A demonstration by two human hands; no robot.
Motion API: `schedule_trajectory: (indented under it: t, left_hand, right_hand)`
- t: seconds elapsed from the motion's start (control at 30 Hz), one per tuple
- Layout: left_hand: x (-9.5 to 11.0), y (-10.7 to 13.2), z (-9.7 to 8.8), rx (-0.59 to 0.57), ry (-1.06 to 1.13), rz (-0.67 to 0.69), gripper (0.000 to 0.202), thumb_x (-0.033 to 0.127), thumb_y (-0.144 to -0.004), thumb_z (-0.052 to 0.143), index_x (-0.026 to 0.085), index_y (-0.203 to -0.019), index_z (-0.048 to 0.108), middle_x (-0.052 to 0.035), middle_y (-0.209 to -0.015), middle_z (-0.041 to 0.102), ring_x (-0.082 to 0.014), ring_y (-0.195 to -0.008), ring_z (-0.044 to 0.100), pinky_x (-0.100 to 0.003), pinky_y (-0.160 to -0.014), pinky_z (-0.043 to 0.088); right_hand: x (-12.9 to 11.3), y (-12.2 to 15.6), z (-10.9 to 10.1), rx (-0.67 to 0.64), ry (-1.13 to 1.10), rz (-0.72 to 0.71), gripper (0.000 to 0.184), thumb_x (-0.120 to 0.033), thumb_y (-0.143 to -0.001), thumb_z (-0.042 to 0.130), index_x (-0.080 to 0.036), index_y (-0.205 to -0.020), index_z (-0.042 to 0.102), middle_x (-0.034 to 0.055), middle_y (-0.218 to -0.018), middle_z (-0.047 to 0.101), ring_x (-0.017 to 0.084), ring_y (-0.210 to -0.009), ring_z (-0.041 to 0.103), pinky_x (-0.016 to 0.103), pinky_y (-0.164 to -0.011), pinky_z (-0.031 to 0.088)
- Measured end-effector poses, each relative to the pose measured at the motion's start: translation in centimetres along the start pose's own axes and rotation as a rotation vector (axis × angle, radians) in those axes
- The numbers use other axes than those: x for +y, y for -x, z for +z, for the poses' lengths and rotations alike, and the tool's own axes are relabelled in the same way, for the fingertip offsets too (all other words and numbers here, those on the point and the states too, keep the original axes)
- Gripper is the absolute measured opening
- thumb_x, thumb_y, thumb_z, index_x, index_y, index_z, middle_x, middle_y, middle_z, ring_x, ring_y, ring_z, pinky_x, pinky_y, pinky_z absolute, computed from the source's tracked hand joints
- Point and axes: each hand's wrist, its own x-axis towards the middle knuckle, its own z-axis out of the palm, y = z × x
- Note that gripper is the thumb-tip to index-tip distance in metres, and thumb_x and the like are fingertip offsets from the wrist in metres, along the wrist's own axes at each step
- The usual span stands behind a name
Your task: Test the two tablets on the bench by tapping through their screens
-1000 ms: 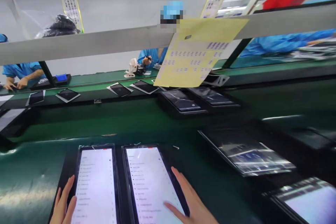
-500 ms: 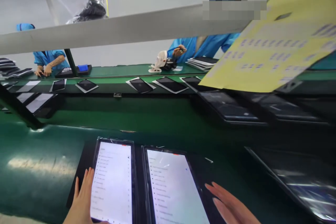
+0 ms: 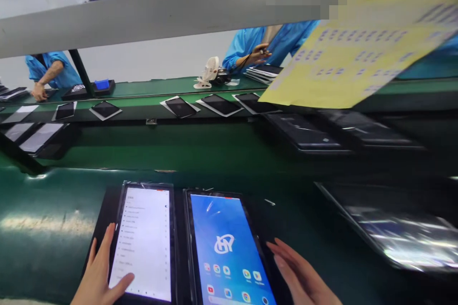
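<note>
Left hand (image 3: 98, 276): mine, fingers spread, flat along the left edge of the white-screen tablet (image 3: 145, 243), thumb on its glass; gripping nothing. Blue-screen tablet (image 3: 227, 250): just right of the white one, both on a dark tray (image 3: 103, 205). Right hand (image 3: 304, 279): mine, fingers loosely apart, at the blue tablet's right edge; holding nothing. Yellow sheet (image 3: 354, 62): hanging well above and right.

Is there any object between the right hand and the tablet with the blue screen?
Nothing visible does. The right hand lies at the right edge of the blue-screen tablet, on the black mat. The left hand has its thumb on the white-screen tablet.
</note>
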Motion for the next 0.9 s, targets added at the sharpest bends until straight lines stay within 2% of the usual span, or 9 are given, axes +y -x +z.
schedule_trajectory:
  t: [0.1, 0.17, 0.27, 0.33, 0.47, 0.57, 0.67, 0.77, 0.9]
  left_hand:
    - [-1.1, -0.4, 0.4, 0.073, 0.028, -0.017, 0.066, 0.049, -0.093, 0.037, 0.034, -0.147, 0.001, -0.0139, -0.154, 0.024, -0.0324, -0.139, 0.027, -0.065, -0.107, 0.027]
    - [-1.9, -1.0, 0.8, 0.131, 0.035, -0.024, 0.059, 0.048, -0.094, 0.035, 0.036, -0.145, 0.009, -0.0124, -0.152, 0.030, -0.0319, -0.137, 0.031, -0.067, -0.107, 0.026]
    - [-2.7, -2.3, 1.3, 0.203, 0.018, -0.045, 0.056, 0.049, -0.094, 0.033, 0.036, -0.145, 0.013, -0.0103, -0.150, 0.036, -0.0311, -0.139, 0.029, -0.070, -0.108, 0.020]
    - [-2.9, -2.9, 1.5, 0.215, -0.015, -0.043, 0.057, 0.048, -0.094, 0.032, 0.036, -0.146, 0.012, -0.0093, -0.150, 0.036, -0.0302, -0.142, 0.022, -0.069, -0.106, 0.025]
    - [-2.1, -3.1, 1.4, 0.202, -0.065, -0.021, 0.057, 0.047, -0.095, 0.031, 0.036, -0.147, 0.011, -0.0081, -0.151, 0.034, -0.0294, -0.143, 0.021, -0.063, -0.100, 0.038]
    - [-1.0, -2.7, 1.2, 0.193, -0.071, -0.034, 0.056, 0.045, -0.096, 0.028, 0.034, -0.148, 0.010, -0.0091, -0.151, 0.033, -0.0283, -0.143, 0.019, -0.062, -0.101, 0.036]
    - [-0.1, -2.5, 1.1, 0.193, -0.100, -0.066, 0.055, 0.044, -0.097, 0.027, 0.032, -0.148, 0.009, -0.0103, -0.151, 0.033, -0.0276, -0.144, 0.016, -0.063, -0.102, 0.033]
    - [0.3, -2.5, 1.2, 0.183, -0.086, -0.095, 0.053, 0.045, -0.098, 0.025, 0.033, -0.148, 0.010, -0.0090, -0.152, 0.032, -0.0258, -0.144, 0.016, -0.062, -0.104, 0.031]
    - [0.2, -2.5, 1.2, 0.183, -0.061, -0.109, 0.054, 0.047, -0.098, 0.025, 0.032, -0.148, 0.010, -0.0086, -0.153, 0.030, -0.0252, -0.145, 0.014, -0.062, -0.107, 0.028]
  right_hand:
    - [0.6, 0.1, 0.5, -0.016, 0.011, -0.076, 0.080, -0.080, -0.068, 0.051, -0.023, -0.123, 0.051, 0.0060, -0.124, 0.057, 0.031, -0.118, 0.049, 0.047, -0.106, 0.038]
    - [0.9, 0.5, 0.7, -0.044, 0.041, -0.111, 0.078, -0.079, -0.074, 0.047, -0.023, -0.127, 0.049, 0.0059, -0.130, 0.053, 0.030, -0.121, 0.047, 0.045, -0.104, 0.041]
    - [1.0, 1.4, 1.0, -0.135, 0.094, -0.142, 0.074, -0.074, -0.083, 0.043, -0.024, -0.138, 0.040, 0.0043, -0.142, 0.040, 0.027, -0.129, 0.038, 0.041, -0.103, 0.043]
    - [0.9, 2.2, 1.0, -0.185, 0.123, -0.156, 0.073, -0.070, -0.088, 0.043, -0.027, -0.145, 0.030, 0.0022, -0.148, 0.030, 0.027, -0.135, 0.029, 0.042, -0.107, 0.038]
    - [1.1, 3.2, 1.2, -0.250, 0.215, -0.166, 0.079, -0.069, -0.090, 0.042, -0.031, -0.151, 0.010, 0.0006, -0.153, 0.014, 0.029, -0.140, 0.014, 0.050, -0.109, 0.031]
    - [1.4, 3.4, 1.4, -0.295, 0.342, -0.193, 0.083, -0.068, -0.090, 0.041, -0.032, -0.152, -0.001, -0.0004, -0.154, 0.007, 0.031, -0.140, 0.004, 0.057, -0.110, 0.025]
    - [1.5, 3.3, 1.4, -0.298, 0.442, -0.282, 0.082, -0.062, -0.093, 0.041, -0.032, -0.151, -0.008, 0.0002, -0.155, 0.005, 0.030, -0.140, 0.002, 0.059, -0.111, 0.017]
    - [1.3, 3.4, 1.4, -0.303, 0.487, -0.318, 0.084, -0.058, -0.094, 0.043, -0.030, -0.151, -0.012, 0.0031, -0.155, 0.003, 0.031, -0.140, 0.001, 0.059, -0.112, 0.016]
    - [1.0, 3.8, 1.6, -0.270, 0.516, -0.355, 0.080, -0.059, -0.096, 0.038, -0.032, -0.149, -0.016, 0.0024, -0.155, 0.000, 0.030, -0.140, 0.000, 0.059, -0.111, 0.018]
